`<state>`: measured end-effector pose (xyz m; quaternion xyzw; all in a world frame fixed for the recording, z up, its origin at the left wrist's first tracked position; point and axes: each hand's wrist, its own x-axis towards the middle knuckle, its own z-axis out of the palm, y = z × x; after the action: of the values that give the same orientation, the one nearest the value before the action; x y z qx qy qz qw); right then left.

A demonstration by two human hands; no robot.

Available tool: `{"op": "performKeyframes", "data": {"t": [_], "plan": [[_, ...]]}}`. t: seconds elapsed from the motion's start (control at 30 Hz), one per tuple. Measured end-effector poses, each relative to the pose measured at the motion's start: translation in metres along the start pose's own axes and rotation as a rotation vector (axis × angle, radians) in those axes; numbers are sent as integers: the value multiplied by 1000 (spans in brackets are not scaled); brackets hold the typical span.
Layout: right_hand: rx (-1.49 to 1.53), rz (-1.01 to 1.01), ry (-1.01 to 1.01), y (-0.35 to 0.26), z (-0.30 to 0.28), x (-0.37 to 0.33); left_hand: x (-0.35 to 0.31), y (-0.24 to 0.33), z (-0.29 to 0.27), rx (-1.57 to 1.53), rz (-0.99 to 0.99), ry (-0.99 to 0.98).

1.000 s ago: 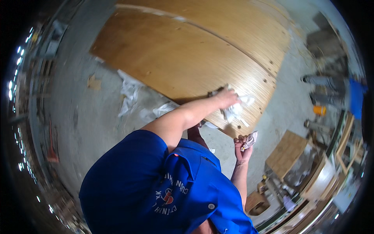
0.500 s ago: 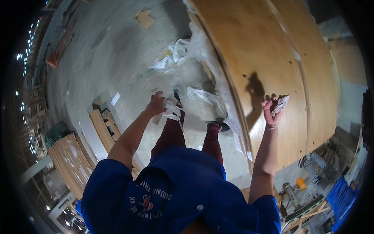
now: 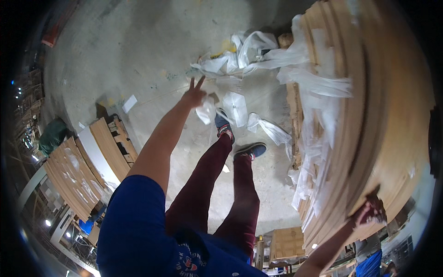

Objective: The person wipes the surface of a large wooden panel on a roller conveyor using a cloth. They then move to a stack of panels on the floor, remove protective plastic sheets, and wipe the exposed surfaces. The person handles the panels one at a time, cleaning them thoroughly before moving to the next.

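Note:
My left hand [image 3: 194, 96] is stretched over the concrete floor with two fingers spread. A piece of white plastic film [image 3: 206, 111] is just below it, apart from the fingers or barely touching; I cannot tell which. At the lower right, my right hand [image 3: 370, 211] is beside the tall stack of wooden panels [image 3: 355, 138], near its top face. Its fingers are curled around a small crumpled wrapper, blurred and partly hidden. Torn white plastic wrap [image 3: 318, 124] hangs down the side of the stack.
More white film [image 3: 249, 51] trails over the floor from the stack. Another loose strip [image 3: 272, 130] lies near my shoes [image 3: 251, 150]. At left stand lower stacks of boards [image 3: 76, 177] and a dark green bundle [image 3: 53, 136]. A cardboard box [image 3: 286, 243] is behind me.
My left hand has moved forward and spread its fingers; the film it held is now below it. My right hand has swung back and right. My view has turned, showing the stack's side.

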<state>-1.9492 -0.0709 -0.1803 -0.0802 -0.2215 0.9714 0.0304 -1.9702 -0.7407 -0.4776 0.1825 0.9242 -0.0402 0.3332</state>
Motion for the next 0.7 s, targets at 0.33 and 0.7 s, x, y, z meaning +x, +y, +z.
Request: {"op": "performKeyframes", "data": {"t": [0.33, 0.7], "plan": [[-608, -95, 323, 42, -14, 11, 212, -44, 145, -147, -194, -5], [-697, -129, 422, 49, -17, 10, 280, 25, 70, -620, 251, 398]]}}
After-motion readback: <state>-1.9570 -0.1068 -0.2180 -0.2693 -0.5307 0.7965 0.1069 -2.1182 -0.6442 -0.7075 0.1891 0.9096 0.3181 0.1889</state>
